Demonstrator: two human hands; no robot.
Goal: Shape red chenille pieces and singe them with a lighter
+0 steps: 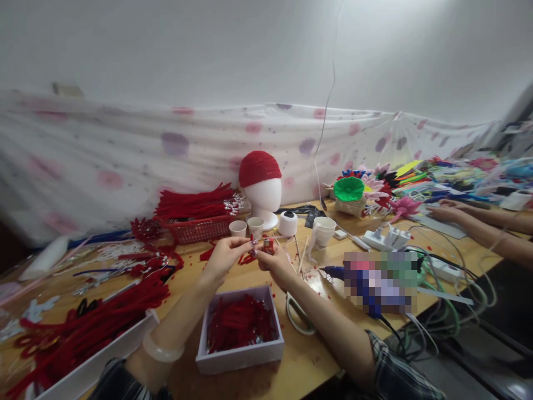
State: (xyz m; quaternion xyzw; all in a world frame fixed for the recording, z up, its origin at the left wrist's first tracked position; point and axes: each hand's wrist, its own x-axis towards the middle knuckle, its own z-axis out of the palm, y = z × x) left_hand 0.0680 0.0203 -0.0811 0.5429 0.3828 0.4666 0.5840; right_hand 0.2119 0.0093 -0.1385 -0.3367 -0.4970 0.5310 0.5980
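Note:
Above a white box (239,364), my two hands meet at the fingertips. My left hand (225,256) is closed in a pinch on a small red fuzzy piece (252,238), probably cut pipe cleaner. Wrapped in the fingers of my right hand (278,264) is a small red lighter (268,245) with a metallic end; no flame shows. Short red pipe cleaner pieces (239,319) fill the box, with some silvery bits among them.
Behind my hands stand paper cups (238,228), a white thread spool (288,224) and a foam head (266,200). A red basket (195,232) holds pipe cleaners. Rightward lie a glue gun (337,272), power strips (387,239) and cables. A co-worker's arms (487,222) reach in.

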